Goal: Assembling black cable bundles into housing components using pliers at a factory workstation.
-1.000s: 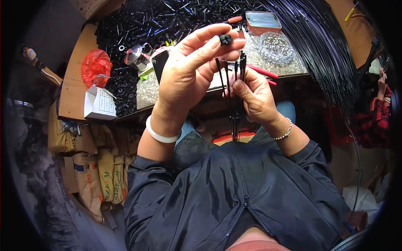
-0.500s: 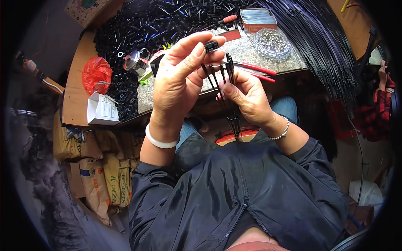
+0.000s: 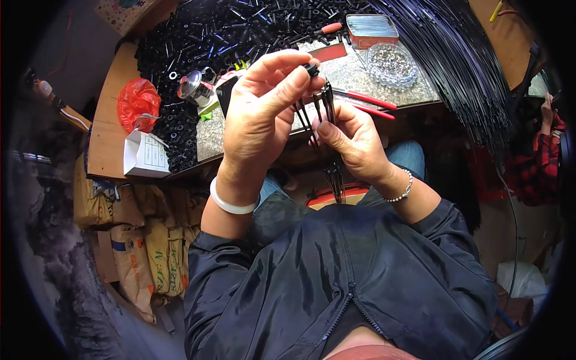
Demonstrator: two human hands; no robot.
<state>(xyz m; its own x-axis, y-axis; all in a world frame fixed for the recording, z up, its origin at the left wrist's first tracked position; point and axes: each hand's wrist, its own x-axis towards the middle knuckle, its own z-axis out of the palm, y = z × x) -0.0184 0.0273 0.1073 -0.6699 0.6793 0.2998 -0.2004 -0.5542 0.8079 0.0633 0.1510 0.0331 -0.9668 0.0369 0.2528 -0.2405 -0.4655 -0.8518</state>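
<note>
Raised above the front edge of the table, my left hand (image 3: 258,120) pinches a small black plastic part (image 3: 311,69) between thumb and fingers. Close beside it on the right, my right hand (image 3: 354,141) grips a bundle of thin black rods (image 3: 327,141). The rods' upper ends fan out near my left fingers, and their lower ends hang down toward my lap. Whether a rod touches the black part I cannot tell, since my fingers hide that spot.
Heaped black small parts (image 3: 198,42) cover the table's far left. Red-handled pliers (image 3: 372,103), a glass dish (image 3: 391,65) and a tin of needles (image 3: 372,30) lie to the right, below long black rods (image 3: 444,60). A red plastic bag (image 3: 138,105) and white box (image 3: 146,157) stand left.
My left hand has shifted slightly right and down, and the black part in its fingers has turned. My right hand stays nearly in place with the rods.
</note>
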